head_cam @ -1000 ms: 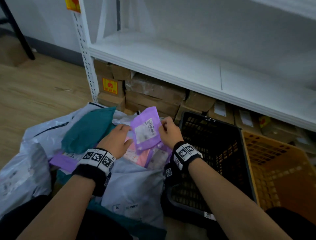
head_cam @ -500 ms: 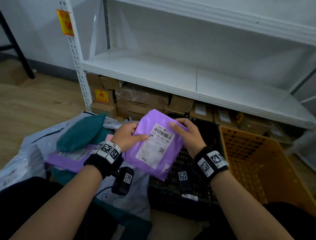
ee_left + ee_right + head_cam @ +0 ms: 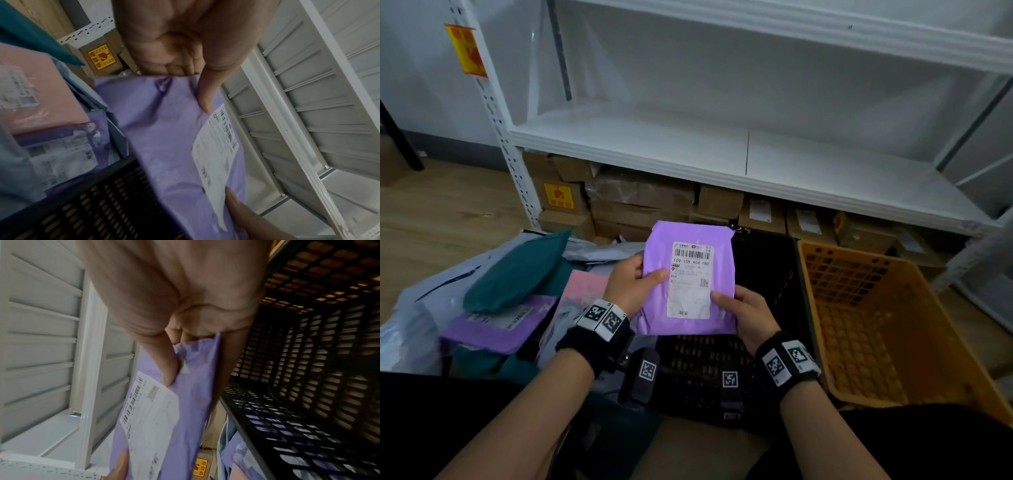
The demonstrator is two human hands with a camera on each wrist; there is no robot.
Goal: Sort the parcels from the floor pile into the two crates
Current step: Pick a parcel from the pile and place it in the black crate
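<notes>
A purple parcel (image 3: 722,274) (image 3: 162,138) (image 3: 193,402) with a white shipping label facing me is held upright above the black crate (image 3: 767,270) (image 3: 98,211) (image 3: 308,369). My left hand (image 3: 635,279) (image 3: 185,48) pinches its left edge, thumb on the front. My right hand (image 3: 748,315) (image 3: 174,296) pinches its lower right edge, thumb beside the label. The orange crate (image 3: 876,308) stands right of the black one. The floor pile (image 3: 493,298) of teal, purple, pink and grey parcels lies at the left.
A white shelf unit (image 3: 722,154) rises just behind the crates. Cardboard boxes (image 3: 640,202) are stacked under its lowest shelf. Wooden floor (image 3: 431,212) shows at the far left. My dark-clothed legs (image 3: 465,421) fill the bottom of the head view.
The purple parcel came up off the pile, moved right over the black crate and turned upright with its label facing me. My right hand slid down to its lower right edge.
</notes>
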